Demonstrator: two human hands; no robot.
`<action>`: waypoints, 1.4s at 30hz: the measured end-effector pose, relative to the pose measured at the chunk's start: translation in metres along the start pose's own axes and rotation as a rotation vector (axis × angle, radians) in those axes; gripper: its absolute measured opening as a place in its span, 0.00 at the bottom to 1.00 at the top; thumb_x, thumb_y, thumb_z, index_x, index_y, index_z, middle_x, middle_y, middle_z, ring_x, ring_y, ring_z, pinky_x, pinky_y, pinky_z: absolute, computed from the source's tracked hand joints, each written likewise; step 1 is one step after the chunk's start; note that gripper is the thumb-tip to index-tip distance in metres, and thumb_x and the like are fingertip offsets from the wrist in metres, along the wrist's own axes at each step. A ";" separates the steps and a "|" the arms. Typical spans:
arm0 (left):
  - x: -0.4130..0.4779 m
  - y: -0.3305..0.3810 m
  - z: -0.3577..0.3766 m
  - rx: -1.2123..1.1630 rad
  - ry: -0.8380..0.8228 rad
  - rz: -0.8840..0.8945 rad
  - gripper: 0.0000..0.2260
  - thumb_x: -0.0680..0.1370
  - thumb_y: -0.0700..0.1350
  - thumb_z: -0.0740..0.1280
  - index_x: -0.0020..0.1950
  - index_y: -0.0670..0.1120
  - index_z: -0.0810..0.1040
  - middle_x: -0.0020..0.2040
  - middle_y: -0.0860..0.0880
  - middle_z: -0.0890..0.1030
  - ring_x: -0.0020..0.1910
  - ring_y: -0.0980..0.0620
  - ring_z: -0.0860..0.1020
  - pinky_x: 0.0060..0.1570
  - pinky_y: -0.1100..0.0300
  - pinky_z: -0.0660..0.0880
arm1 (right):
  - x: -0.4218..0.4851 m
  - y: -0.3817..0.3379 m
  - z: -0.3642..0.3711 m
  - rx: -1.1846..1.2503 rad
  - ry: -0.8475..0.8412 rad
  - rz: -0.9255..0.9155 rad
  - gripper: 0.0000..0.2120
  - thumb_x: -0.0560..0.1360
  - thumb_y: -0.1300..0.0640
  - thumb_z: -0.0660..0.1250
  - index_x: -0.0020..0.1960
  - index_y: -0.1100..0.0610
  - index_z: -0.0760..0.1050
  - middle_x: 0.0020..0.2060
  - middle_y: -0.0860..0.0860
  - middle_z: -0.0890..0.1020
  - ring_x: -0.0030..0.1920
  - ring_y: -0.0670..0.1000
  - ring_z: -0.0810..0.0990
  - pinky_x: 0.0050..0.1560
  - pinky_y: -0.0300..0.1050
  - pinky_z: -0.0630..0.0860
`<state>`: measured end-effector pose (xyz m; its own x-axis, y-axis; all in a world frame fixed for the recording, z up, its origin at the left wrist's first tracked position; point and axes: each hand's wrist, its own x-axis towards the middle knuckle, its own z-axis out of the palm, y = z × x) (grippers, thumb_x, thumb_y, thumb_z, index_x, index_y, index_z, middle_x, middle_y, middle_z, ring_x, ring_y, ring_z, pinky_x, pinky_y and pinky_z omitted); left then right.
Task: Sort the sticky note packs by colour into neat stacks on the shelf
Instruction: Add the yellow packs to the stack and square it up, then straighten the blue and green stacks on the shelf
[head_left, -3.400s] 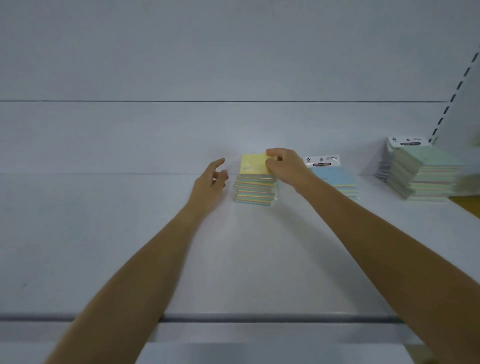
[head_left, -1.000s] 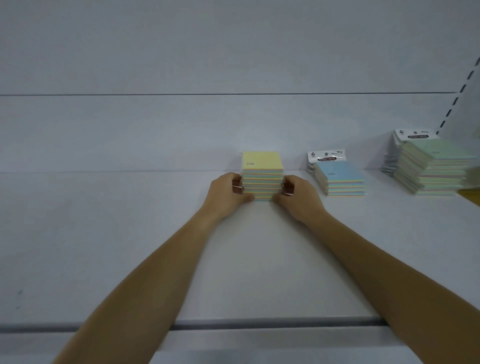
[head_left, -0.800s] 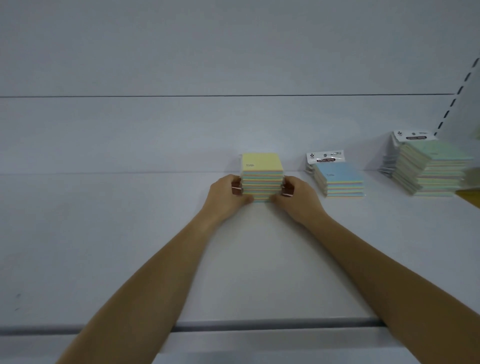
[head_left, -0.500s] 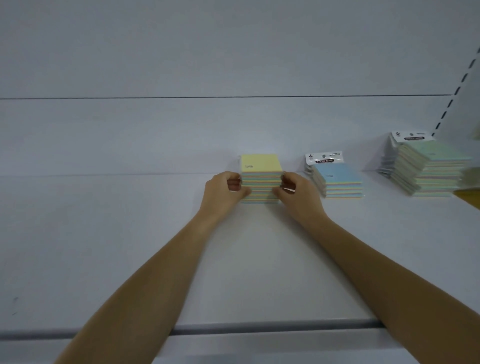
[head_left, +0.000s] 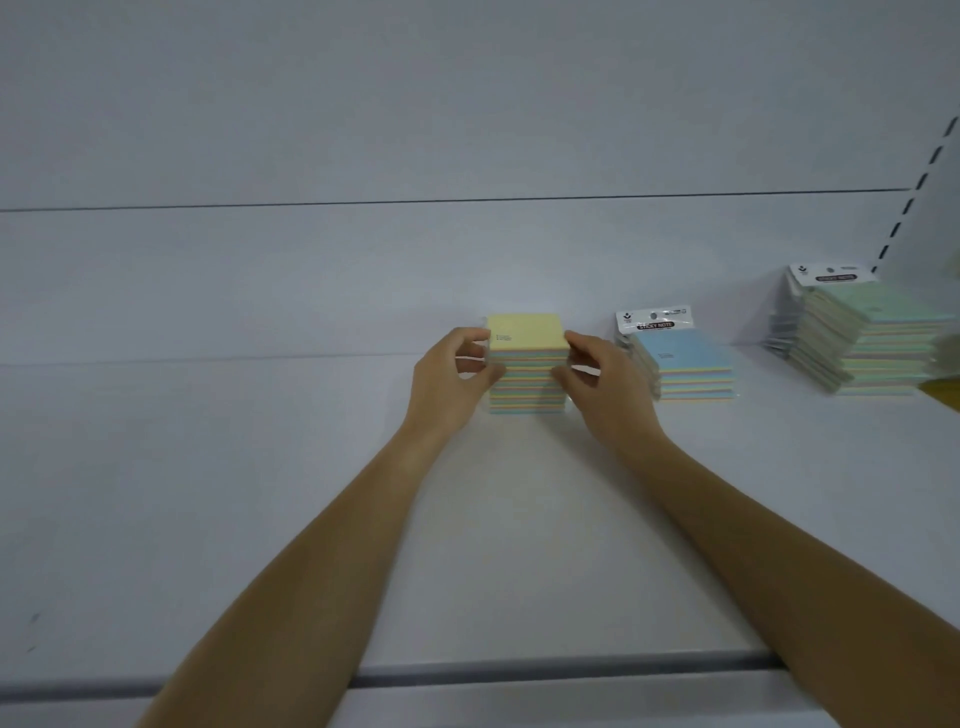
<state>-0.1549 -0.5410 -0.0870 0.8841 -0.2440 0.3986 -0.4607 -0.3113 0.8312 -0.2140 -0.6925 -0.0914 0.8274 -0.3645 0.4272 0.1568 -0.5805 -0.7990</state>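
A stack of yellow-topped sticky note packs (head_left: 527, 358) stands upright on the white shelf (head_left: 260, 493), near the back wall. My left hand (head_left: 452, 379) grips its left side, fingers and thumb curled against the edges. My right hand (head_left: 602, 382) grips its right side the same way. To the right sits a lower stack of blue-topped packs (head_left: 685, 364) with a white header card at the back. Further right is a taller, less even stack of green-topped packs (head_left: 867, 343).
The shelf's grey front lip (head_left: 519, 670) runs across the bottom of the view. A slotted upright (head_left: 914, 197) rises at the far right behind the green stack. An orange-yellow patch (head_left: 943, 392) shows at the right edge.
Since one second ago both hands slid from the base of the yellow stack up to its upper half. Earlier still, my right hand was on the stack's top pack and my left hand was off it.
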 end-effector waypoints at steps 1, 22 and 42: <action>0.000 0.000 0.000 -0.002 -0.001 -0.005 0.16 0.73 0.40 0.70 0.60 0.44 0.75 0.53 0.47 0.80 0.41 0.60 0.77 0.38 0.81 0.69 | 0.000 -0.001 0.000 -0.001 -0.001 0.000 0.18 0.74 0.66 0.63 0.64 0.62 0.71 0.52 0.52 0.76 0.52 0.46 0.75 0.48 0.20 0.71; 0.001 -0.008 0.001 0.146 -0.176 -0.168 0.31 0.68 0.39 0.74 0.67 0.38 0.66 0.62 0.42 0.74 0.53 0.50 0.74 0.50 0.61 0.72 | -0.004 0.002 -0.007 -0.153 -0.060 0.148 0.25 0.71 0.63 0.67 0.67 0.63 0.66 0.58 0.58 0.76 0.53 0.52 0.76 0.57 0.43 0.73; 0.000 0.076 0.182 0.246 -0.149 -0.148 0.31 0.68 0.44 0.71 0.67 0.38 0.64 0.64 0.38 0.75 0.62 0.42 0.75 0.55 0.59 0.70 | 0.022 0.088 -0.149 -0.152 -0.247 0.086 0.25 0.70 0.65 0.69 0.65 0.63 0.68 0.54 0.54 0.75 0.52 0.52 0.75 0.55 0.45 0.72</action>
<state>-0.2043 -0.7316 -0.0944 0.9299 -0.3057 0.2043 -0.3495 -0.5620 0.7497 -0.2623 -0.8601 -0.0897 0.9432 -0.2396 0.2302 0.0137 -0.6642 -0.7474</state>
